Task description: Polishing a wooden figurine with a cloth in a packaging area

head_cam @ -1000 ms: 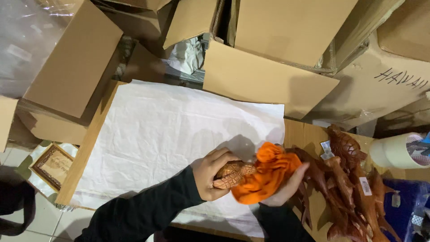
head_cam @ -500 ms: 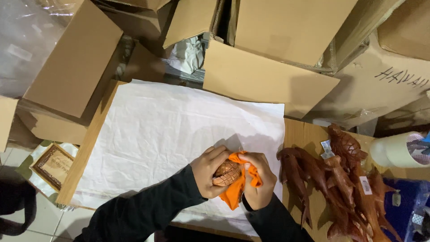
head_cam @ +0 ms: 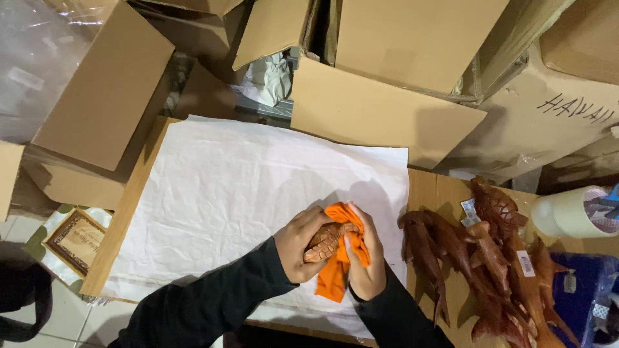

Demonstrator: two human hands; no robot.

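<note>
I see cardboard boxes (head_cam: 400,109) behind the bench (head_cam: 445,193), white paper (head_cam: 245,187) spread across it. Over the paper, my left hand (head_cam: 298,246) grips a small carved wooden figure (head_cam: 327,240); my right hand (head_cam: 366,270) presses an orange cloth (head_cam: 335,280) against it. I judge the wiping underway; next calls for turning the figure to uncleaned sides.

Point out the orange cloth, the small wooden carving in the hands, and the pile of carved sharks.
orange cloth (head_cam: 333,280): head view, hanging lower fold.
small wooden carving (head_cam: 324,240): head view, patterned back.
pile of carved sharks (head_cam: 493,258): head view, middle shark's body.
</note>
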